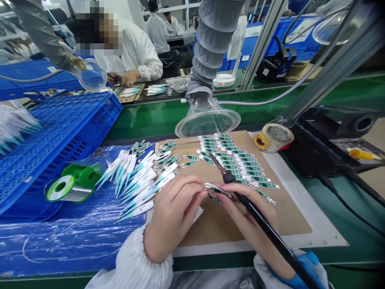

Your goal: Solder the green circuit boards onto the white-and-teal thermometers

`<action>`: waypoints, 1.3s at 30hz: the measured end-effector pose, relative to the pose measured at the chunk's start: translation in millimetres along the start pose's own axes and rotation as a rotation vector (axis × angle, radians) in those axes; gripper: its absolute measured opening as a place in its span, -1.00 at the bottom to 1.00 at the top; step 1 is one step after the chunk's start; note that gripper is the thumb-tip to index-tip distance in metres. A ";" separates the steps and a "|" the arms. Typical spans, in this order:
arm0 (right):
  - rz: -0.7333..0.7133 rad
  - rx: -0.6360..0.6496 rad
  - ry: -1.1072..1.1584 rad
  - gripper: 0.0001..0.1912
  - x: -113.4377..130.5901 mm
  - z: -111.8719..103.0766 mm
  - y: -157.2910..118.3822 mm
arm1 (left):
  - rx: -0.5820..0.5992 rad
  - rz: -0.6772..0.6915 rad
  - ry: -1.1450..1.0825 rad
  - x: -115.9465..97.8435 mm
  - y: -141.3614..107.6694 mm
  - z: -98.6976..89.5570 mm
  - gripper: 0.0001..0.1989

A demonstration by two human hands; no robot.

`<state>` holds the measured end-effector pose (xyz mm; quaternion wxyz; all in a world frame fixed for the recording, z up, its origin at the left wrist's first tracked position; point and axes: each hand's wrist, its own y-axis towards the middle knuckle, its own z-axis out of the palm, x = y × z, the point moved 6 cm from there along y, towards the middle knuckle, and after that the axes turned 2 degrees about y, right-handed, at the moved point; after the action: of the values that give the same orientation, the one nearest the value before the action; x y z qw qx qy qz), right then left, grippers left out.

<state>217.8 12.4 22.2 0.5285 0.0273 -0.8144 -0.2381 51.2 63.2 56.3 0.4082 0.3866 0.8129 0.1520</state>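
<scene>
A small thermometer circuit board (219, 190) is pinched between the thumb and index finger of my right hand (255, 206). The same hand also holds a black soldering iron (264, 228), its tip pointing up and away to the left, over the boards. At the board's white left end, my left hand (176, 212) closes its thumb and fingers; its fingertips partly hide that end. Below and beyond my hands, rows of green-and-white circuit boards (231, 160) lie on a brown cardboard sheet (288, 216). White-and-teal digital thermometers (140, 186) are piled left of my left hand.
A solder spool (67, 188) rests on blue plastic wrap, beside a blue crate (60, 132). A clear fume hood (207, 122) hangs over the boards. A tip-cleaning pot (275, 136) stands at the right. A co-worker (129, 48) works across the bench.
</scene>
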 end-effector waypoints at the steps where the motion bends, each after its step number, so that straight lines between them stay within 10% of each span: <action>1: -0.008 0.013 0.024 -0.77 1.6 2.3 -0.5 | -0.023 -0.002 -0.022 -2.1 0.3 -3.8 -0.83; 13: -0.059 0.196 0.104 -0.71 9.6 16.8 -8.1 | 0.068 -0.435 -0.418 21.0 -9.4 -5.8 -0.91; 39: 0.080 0.119 0.173 -0.80 12.7 17.5 -2.6 | 0.043 -0.636 -0.752 23.5 -9.4 -3.3 -0.90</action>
<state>196.4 12.6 26.2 0.6033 0.0462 -0.7789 -0.1648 35.2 75.0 40.2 0.6915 0.1556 0.6898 -0.1473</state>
